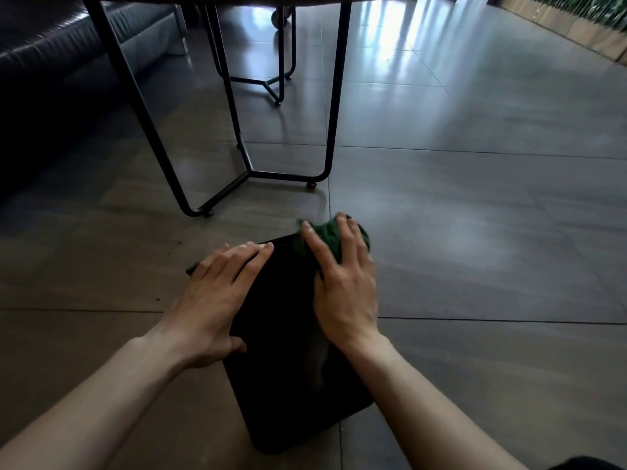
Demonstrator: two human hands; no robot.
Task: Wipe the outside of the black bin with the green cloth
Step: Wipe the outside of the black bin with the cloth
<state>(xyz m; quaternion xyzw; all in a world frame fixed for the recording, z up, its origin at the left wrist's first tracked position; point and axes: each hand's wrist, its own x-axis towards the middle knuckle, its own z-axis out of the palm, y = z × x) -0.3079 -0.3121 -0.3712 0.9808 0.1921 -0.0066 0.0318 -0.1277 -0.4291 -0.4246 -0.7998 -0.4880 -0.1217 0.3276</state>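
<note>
Wiping looks underway: the bin (285,374) lies on the floor (475,232), the left hand (212,300) flat, steadying it; the right hand (342,283) presses the cloth (330,237) at its far end. Nearer sides seem left.

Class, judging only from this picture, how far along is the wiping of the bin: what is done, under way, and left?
Done: the black bin lies on its side on the floor, left hand steadying it. Under way: right hand presses the green cloth against its far end. Left: which faces are already clean cannot be told; the underside is hidden.
</note>
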